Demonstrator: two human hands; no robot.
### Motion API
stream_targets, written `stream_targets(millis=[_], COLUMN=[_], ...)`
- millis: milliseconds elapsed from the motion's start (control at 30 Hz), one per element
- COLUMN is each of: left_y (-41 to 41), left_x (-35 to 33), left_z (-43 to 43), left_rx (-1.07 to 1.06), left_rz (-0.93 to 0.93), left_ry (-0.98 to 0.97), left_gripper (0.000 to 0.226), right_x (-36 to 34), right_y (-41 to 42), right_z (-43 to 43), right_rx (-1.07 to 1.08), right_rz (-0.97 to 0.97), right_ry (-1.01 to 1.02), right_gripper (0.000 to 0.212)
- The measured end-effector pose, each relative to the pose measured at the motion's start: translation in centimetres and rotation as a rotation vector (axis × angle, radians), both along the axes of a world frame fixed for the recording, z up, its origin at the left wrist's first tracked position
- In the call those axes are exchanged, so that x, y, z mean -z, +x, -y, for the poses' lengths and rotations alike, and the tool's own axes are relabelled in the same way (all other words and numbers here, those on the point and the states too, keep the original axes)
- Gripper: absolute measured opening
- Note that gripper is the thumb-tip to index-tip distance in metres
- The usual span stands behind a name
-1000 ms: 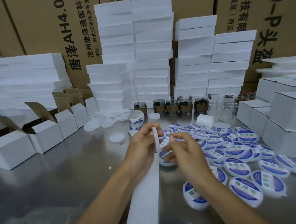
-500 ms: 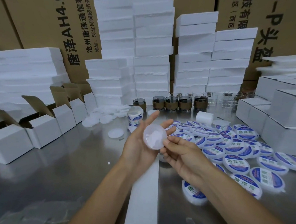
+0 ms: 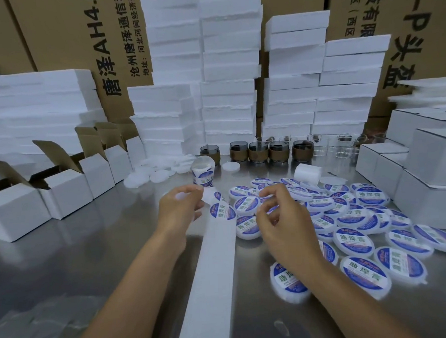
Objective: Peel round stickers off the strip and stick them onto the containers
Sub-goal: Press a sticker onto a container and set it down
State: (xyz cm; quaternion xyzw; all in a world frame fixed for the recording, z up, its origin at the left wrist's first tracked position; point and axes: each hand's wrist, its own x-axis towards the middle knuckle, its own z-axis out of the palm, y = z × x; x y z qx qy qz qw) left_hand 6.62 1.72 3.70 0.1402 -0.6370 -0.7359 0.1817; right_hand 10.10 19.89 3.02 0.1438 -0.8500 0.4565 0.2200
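Pinching strip (image 3: 210,274) edge, left hand (image 3: 178,210)

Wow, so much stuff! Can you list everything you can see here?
sticker strip: one, white with round blue stickers, running from the near edge up to the left hand
labelled containers: many, white with blue labels, spread on the table's right
plain discs: a heap, white, behind the left hand
sticker roll: one, white and blue, upright mid-table
banded jars: five, brown, row at the back
clear jars: several, glass, right of them
open boxes: several, white with brown flaps, left
closed boxes: several, white, right
foam slabs: tall stacks, white, behind
cartons: brown, back wall
table: one, shiny metal
left hand: pinches the strip's top end
right hand: fingers curled, above the containers
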Motion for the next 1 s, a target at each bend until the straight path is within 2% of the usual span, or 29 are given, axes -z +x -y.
stream_targets(millis=[100,233,367,467,633,733,833,1000], left_y=[-0.1,0.4,1.0,1.6,2.1,2.3,2.2,2.3], left_x=[0.7,0.9,0.3,0.0,0.1,0.2,0.4,0.4], left_z=[-0.2,-0.9,-1.6,-2.1,-2.6,-2.7,-2.7,-2.9], left_rx=[0.097,0.199,0.268,0.415,0.524,0.598,0.572,0.549], left_rz=[0.112,0.121,0.064,0.005,-0.041,-0.057,-0.059,-0.036], left_ry=[-0.036,-0.095,0.053,0.109,0.048,-0.005,-0.006,0.003], left_gripper=[0.014,0.024,0.029,0.025,0.020,0.027,0.028,0.022], right_x=[0.3,0.1,0.0,0.2,0.2,0.1,-0.1,-0.1], right_y=[0.2,0.3,0.0,-0.5,-0.7,-0.8,-0.7,-0.6], right_z=[0.0,0.4,0.4,0.5,0.6,0.5,0.5,0.3], right_rx=[0.017,0.038,0.061,0.101,0.120,0.130,0.172,0.227], right_rz=[-0.120,-0.216,-0.267,-0.278,-0.278,-0.281,-0.390,-0.525], right_ry=[0.206,0.310,0.338,0.364,0.362,0.378,0.393,0.360], right_gripper=[0.017,0.016,0.022,0.033,0.039,0.036,0.030,0.033])
